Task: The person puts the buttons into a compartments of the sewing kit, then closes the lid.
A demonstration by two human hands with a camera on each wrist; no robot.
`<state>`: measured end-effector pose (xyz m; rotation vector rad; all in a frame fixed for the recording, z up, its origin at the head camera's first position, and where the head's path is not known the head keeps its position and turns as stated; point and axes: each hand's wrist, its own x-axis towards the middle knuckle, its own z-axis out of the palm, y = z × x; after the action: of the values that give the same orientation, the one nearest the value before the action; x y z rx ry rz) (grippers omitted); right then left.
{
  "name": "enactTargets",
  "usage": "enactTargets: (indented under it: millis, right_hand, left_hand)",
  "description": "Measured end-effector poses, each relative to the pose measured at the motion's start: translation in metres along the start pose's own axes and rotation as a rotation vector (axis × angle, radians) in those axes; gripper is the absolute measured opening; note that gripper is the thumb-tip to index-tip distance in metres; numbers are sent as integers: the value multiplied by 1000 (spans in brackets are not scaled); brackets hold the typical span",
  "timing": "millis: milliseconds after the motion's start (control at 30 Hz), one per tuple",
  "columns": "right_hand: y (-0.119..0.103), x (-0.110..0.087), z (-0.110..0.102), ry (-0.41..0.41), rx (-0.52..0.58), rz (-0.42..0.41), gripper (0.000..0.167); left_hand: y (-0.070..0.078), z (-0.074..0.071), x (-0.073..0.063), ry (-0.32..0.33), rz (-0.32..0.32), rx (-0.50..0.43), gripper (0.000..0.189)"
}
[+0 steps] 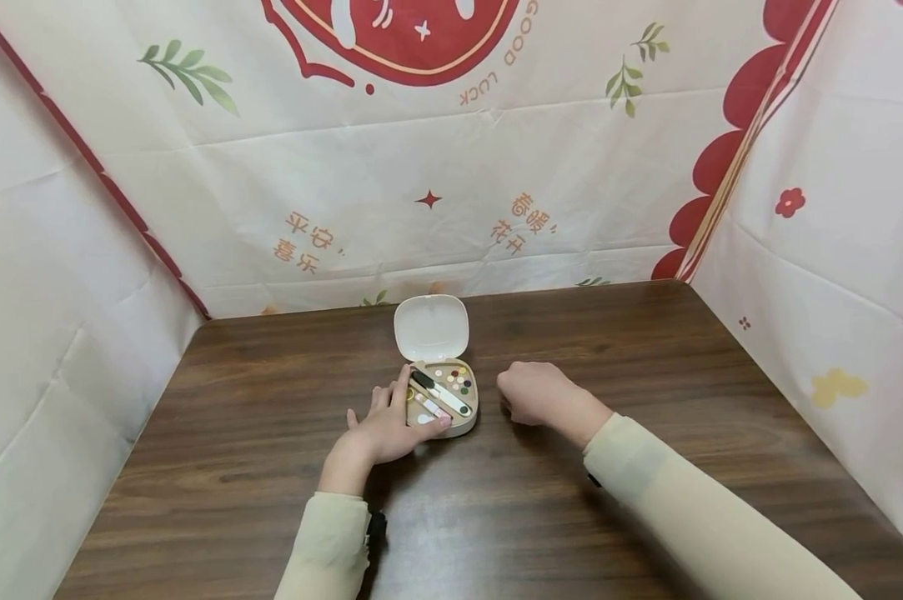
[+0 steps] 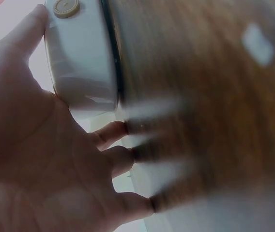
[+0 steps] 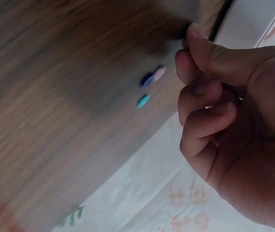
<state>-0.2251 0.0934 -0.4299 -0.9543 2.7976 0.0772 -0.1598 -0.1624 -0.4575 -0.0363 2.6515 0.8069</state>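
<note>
A small beige sewing kit box [image 1: 464,428] lies on the table, its white lid [image 1: 431,327] standing up behind. Inside are small round buttons [image 1: 457,378], a dark green and white tool [image 1: 451,396] and a pinkish strip [image 1: 430,406]. My left hand [image 1: 382,431] holds the box's left side between thumb and forefinger; its other fingers spread beside it. Right of the box, my right hand [image 1: 537,395] is low over the table, thumb and forefinger pinched at a blurred pale piece [image 3: 184,43]. Near those fingertips lie navy [image 3: 147,79], pink [image 3: 159,74] and teal [image 3: 144,100] pieces, apparently buttons.
The brown wood-grain table [image 1: 256,500] ends at a printed white cloth [image 1: 391,200] at the back, with more cloth on both sides. A round tan clasp [image 2: 66,7] sticks out from the box's front wall.
</note>
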Motion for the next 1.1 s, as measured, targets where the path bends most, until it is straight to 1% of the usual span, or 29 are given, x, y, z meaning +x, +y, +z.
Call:
enactTargets:
  millis: [133,267,400,500,633,767,967,1100]
  right_hand:
    - [-10,9,-1,-8,-26,18,18]
    - [-14,21,-3,-18,-36,52,12]
    - [-14,38,-7,-28,-53,58,11]
    - [-14,51,-12,-77,-69,63,13]
    - [-12,64,-16,-149,-87,73,16]
    - [-12,67,-21,-179,-91,83,15]
    - [-13,65,-27,-204,-58,78,13]
    - [-13,64,-28,-211,-32,85,15]
  left_hand:
    - [2,0,-2,-1,4,-6,121]
    - [3,0,-3,-2,10,-9,121]
    - [-1,1,3,3,10,-4,123]
    - [-7,5,10,0,0,-2,126]
    - [-12,10,17,-9,-7,-10,132]
    - [-9,9,14,-13,-3,-20,130]
    - [0,2,1,-12,-5,-9,121]
    - [2,0,-1,-5,3,-14,119]
